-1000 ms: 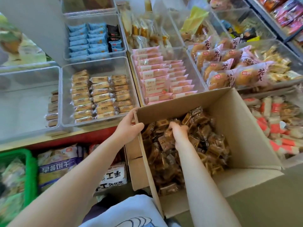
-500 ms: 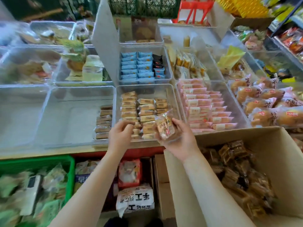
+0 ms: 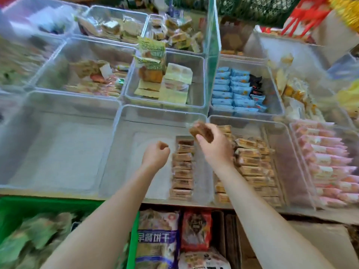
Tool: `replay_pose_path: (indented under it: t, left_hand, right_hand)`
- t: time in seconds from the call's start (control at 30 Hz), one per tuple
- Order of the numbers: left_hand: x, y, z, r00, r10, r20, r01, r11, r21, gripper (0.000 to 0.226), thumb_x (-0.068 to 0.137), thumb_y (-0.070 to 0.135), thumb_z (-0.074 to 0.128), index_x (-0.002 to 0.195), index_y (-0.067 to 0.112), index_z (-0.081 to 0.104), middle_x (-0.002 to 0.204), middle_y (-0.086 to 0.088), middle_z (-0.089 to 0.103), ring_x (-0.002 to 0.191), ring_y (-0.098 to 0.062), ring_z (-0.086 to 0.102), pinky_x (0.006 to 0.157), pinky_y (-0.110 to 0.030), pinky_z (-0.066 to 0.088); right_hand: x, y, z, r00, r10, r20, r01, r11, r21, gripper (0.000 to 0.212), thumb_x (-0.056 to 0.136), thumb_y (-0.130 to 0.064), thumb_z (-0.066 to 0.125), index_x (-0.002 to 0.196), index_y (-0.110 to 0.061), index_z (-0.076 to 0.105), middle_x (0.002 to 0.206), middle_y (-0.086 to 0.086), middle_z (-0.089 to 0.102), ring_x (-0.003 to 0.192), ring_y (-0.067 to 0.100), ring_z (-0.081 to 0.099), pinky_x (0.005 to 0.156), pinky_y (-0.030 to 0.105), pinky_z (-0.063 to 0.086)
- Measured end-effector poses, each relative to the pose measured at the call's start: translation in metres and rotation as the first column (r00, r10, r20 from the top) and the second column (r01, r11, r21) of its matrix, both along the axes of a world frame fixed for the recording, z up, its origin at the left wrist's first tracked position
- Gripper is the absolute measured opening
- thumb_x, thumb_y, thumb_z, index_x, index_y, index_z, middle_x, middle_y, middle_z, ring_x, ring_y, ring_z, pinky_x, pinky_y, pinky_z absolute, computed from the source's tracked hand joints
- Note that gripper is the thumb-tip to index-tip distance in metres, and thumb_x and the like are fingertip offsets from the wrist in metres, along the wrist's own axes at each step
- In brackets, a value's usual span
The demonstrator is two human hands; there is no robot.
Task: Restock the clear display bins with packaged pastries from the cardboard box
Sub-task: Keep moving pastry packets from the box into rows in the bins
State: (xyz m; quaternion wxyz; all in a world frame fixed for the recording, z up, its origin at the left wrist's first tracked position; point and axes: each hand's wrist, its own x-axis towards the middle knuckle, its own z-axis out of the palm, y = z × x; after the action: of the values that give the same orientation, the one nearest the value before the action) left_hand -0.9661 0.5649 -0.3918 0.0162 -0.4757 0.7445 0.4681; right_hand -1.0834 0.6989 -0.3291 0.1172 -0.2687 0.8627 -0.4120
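The right hand point(image 3: 215, 146) pinches a brown wrapped pastry point(image 3: 202, 131) between thumb and curled fingers, holding it in the air over the back right part of a clear bin point(image 3: 124, 144). That bin holds a single row of tan pastry packs point(image 3: 182, 167) along its right wall; the rest of its floor is bare. The pastry hangs just above the far end of this row, and whether it touches the packs cannot be told. The left hand point(image 3: 155, 154) hovers over the middle of the same bin with its fingers curled into a loose fist, and nothing shows in it. To the right, a neighbouring bin point(image 3: 287, 162) is filled with several rows of similar tan packs, and the right forearm crosses its near left corner. Farther right lies a bin of pink packs point(image 3: 328, 164). Behind stand bins of blue packs point(image 3: 231, 90) and of yellow-green packs point(image 3: 171, 82). To the left is another clear bin point(image 3: 58, 144). A green crate point(image 3: 58, 204) sits low on the left, beside printed bags point(image 3: 157, 237) under the shelf. A corner of the cardboard box point(image 3: 318, 241) shows at lower right.
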Motion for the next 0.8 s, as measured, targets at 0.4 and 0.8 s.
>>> replay_pose_path:
  t: [0.4,0.8]
  left_hand:
    - [-0.073,-0.034,-0.044,0.953,-0.296,-0.058,0.299,0.953,0.048,0.045,0.093,0.02,0.06,0.138,0.019,0.06,0.132,-0.004,0.06,0.117,-0.023,0.056,0.095,-0.029,0.045]
    - [-0.067,-0.027,-0.054,0.979,0.127,-0.16,-0.083,0.963,0.258,0.063,0.087,0.029,0.072,0.141,0.017,0.044,0.121,-0.006,0.061,0.108,-0.026,0.063,0.088,-0.033,0.05]
  right_hand:
    - [-0.053,-0.058,-0.066,0.621,0.469,-0.628,-0.013,0.807,0.59,0.023,0.078,-0.015,0.077,0.099,-0.016,0.068,0.09,0.004,0.065,0.088,0.029,0.06,0.099,0.045,0.031]
    - [-0.035,-0.083,-0.047,0.662,0.727,-0.181,-0.211,0.414,0.886,0.03,0.103,-0.01,0.042,0.127,-0.014,0.059,0.126,0.008,0.06,0.121,0.029,0.049,0.103,0.036,0.035]
